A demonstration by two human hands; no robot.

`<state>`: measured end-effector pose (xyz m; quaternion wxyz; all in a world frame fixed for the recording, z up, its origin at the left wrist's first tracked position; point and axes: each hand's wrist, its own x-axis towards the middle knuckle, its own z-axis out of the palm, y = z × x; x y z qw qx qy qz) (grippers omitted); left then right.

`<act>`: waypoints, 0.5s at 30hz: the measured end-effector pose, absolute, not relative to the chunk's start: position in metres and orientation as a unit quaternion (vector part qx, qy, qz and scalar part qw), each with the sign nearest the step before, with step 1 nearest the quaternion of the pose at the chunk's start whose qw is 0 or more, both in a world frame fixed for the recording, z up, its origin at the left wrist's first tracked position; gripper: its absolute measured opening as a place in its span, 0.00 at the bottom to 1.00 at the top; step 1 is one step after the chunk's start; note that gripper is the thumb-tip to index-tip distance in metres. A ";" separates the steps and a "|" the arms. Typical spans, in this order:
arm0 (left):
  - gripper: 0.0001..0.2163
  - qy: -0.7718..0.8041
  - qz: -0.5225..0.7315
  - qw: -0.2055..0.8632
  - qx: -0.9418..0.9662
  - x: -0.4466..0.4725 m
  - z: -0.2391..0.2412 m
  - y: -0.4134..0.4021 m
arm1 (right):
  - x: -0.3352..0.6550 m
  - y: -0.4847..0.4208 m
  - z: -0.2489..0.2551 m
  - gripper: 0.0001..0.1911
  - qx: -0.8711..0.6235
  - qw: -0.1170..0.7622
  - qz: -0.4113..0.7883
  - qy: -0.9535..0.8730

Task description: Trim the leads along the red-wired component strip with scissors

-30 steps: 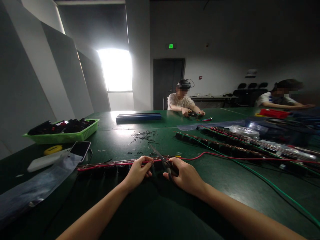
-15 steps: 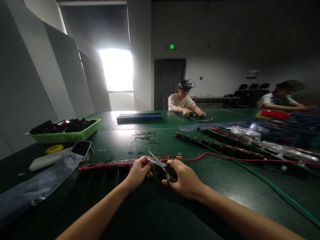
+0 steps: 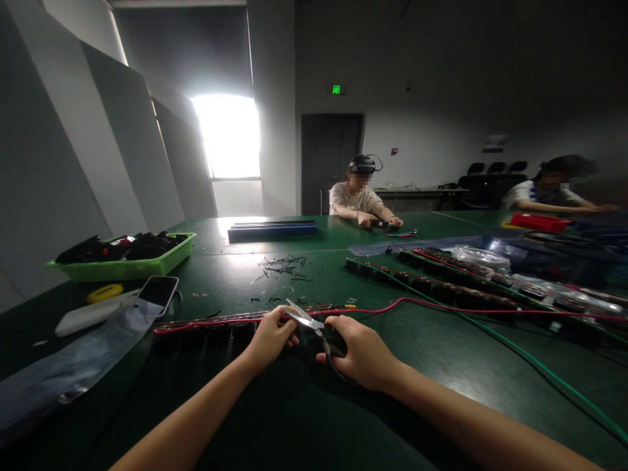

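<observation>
My right hand (image 3: 366, 353) is wrapped round the dark handles of a pair of scissors (image 3: 310, 322). The blades point left, slightly parted, with their tips at the fingers of my left hand (image 3: 269, 337). Thumb and fingertips of that hand are pinched together on a red wire (image 3: 216, 322), which runs along a long black strip (image 3: 196, 333). My fingers hide the exact spot between blades and wire. From the strip's right end, near a small yellow piece (image 3: 350, 306), the red wire continues to the right across the table.
Thin black offcuts (image 3: 282, 267) lie beyond my hands. Left are a green basket (image 3: 169, 255) of black parts, a phone (image 3: 159, 291), yellow tape (image 3: 104, 293) and a plastic bag (image 3: 83, 366). More wired strips (image 3: 441, 288) and a green wire (image 3: 520, 356) lie right. Two people sit across.
The scissor blades have come closer together, and their tips have shifted slightly left. Both my hands stay in nearly the same place.
</observation>
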<state>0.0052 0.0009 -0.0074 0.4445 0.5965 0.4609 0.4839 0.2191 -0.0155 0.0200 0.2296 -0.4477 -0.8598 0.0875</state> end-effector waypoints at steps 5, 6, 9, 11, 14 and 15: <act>0.11 0.459 0.482 0.447 0.598 0.005 -0.009 0.002 | 0.219 -0.016 0.019 0.27 -0.445 0.237 0.085 -0.859; 0.11 0.460 0.482 0.447 0.597 0.005 -0.009 0.002 | 0.219 -0.016 0.019 0.27 -0.445 0.240 0.085 -0.859; 0.13 0.464 0.481 0.448 0.594 0.005 -0.008 0.002 | 0.218 -0.016 0.019 0.27 -0.444 0.245 0.088 -0.858; 0.13 0.463 0.482 0.447 0.594 0.005 -0.007 0.001 | 0.218 -0.016 0.019 0.27 -0.443 0.245 0.092 -0.858; 0.13 0.463 0.482 0.446 0.595 0.006 -0.006 0.000 | 0.219 -0.016 0.020 0.27 -0.444 0.240 0.096 -0.858; 0.13 0.464 0.481 0.446 0.596 0.006 -0.005 -0.001 | 0.219 -0.016 0.020 0.27 -0.444 0.239 0.097 -0.858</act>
